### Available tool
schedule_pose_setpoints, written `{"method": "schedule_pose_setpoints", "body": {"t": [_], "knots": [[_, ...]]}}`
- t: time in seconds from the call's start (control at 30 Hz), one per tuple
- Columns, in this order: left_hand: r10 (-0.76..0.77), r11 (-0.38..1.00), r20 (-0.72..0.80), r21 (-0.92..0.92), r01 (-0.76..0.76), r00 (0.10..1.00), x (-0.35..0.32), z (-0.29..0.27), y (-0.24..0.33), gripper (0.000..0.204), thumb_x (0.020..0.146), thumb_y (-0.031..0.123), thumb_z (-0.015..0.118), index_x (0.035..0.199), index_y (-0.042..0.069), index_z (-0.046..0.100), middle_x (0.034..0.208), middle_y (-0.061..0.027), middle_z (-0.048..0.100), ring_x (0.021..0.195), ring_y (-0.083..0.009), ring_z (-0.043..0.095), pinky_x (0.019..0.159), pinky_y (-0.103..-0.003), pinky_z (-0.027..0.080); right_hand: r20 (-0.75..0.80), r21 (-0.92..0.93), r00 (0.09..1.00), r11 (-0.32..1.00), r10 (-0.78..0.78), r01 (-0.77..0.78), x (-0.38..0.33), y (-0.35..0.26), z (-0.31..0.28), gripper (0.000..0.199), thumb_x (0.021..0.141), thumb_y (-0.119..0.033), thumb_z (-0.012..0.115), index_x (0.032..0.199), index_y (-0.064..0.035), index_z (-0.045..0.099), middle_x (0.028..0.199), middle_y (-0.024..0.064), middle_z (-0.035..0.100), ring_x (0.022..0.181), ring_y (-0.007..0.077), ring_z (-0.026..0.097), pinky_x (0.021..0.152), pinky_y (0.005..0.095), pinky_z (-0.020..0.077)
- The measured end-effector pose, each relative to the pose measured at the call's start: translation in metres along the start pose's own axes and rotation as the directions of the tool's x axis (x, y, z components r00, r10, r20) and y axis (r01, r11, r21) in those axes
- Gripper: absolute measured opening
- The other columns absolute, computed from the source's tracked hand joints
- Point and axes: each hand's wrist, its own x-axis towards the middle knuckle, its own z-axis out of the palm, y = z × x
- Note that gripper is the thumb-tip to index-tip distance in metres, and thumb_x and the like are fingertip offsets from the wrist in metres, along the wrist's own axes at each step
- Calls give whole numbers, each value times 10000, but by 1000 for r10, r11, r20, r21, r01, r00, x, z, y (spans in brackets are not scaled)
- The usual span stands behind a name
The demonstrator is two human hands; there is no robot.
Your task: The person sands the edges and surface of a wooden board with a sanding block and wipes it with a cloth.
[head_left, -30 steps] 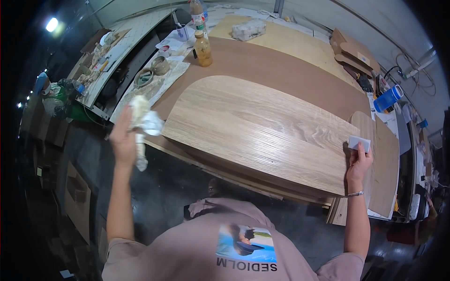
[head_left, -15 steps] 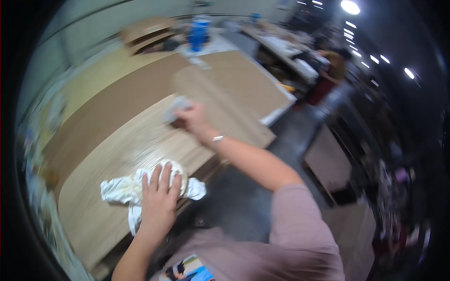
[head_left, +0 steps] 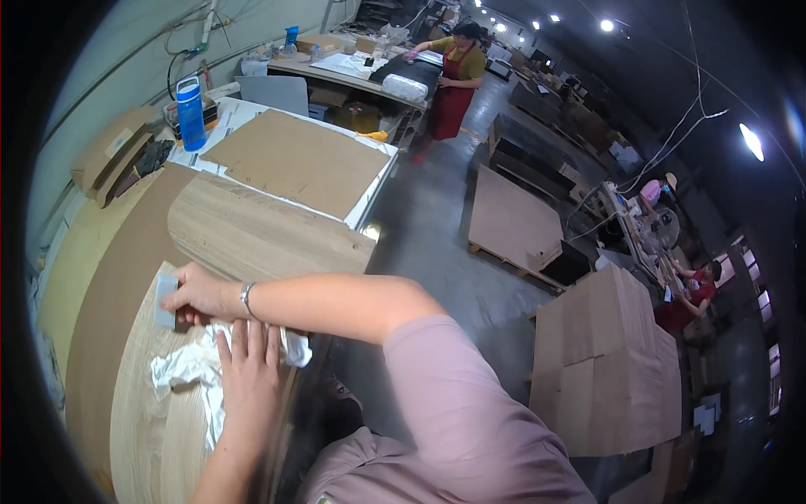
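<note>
My right hand (head_left: 204, 294), with a silver band at its wrist, grips a light grey rectangular block (head_left: 164, 301). The block is held against a wood-grain panel (head_left: 155, 420) with a curved edge. Across in front of my body, my left hand (head_left: 249, 370) lies with fingers stretched over a crumpled white cloth (head_left: 191, 363) on the same panel. My right forearm passes just beyond the left fingertips. Farther off lies a second wood-grain panel (head_left: 269, 231) with rounded corners. What is under the left palm is hidden.
A brown board (head_left: 298, 160) lies on the bench beyond, beside a blue bottle (head_left: 190, 118) and cardboard pieces (head_left: 109, 155). A co-worker in a red apron (head_left: 453, 92) stands at another table. At right are stacked brown boards (head_left: 600, 361) and a pallet (head_left: 512, 218).
The view has swung to the right, showing more of the workshop. My right hand, still holding the block, is now closer to the left hand and cloth. The left hand stays on the cloth.
</note>
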Motion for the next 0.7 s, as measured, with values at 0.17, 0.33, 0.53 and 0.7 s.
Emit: {"method": "schedule_pose_setpoints", "body": {"t": [0.17,0.33,0.53,0.7], "knots": [[-49,990,86,-128,60,995,17,-16,7,564,819,104,613,1353,-43,507,1451,-278,418,1347,-482,385,1116,-663,260,105,85,995,996,-3,-6,24,-2,3,127,853,-91,693,837,14,623,582,64,592,422,97,529,357,248,414],[-99,973,104,-196,118,990,40,-28,11,505,818,98,605,1293,-64,546,1439,-280,427,1319,-503,400,1112,-677,253,234,-125,967,984,-98,130,32,-11,8,144,791,-84,717,806,26,624,626,74,614,494,120,559,447,284,448],[-202,934,67,-286,212,977,36,-17,18,478,813,98,596,1274,-27,573,1404,-260,470,1314,-490,418,1110,-677,260,239,-249,953,936,-187,247,25,-24,-1,179,755,-117,742,779,22,632,715,82,657,666,137,596,651,308,493],[-375,890,127,-226,395,918,-45,-39,26,468,867,209,673,1320,112,600,1464,-182,505,1332,-445,470,1090,-583,368,228,-151,958,965,-176,213,22,-13,8,197,754,-130,750,803,19,631,721,81,661,659,135,603,642,307,496]]}}
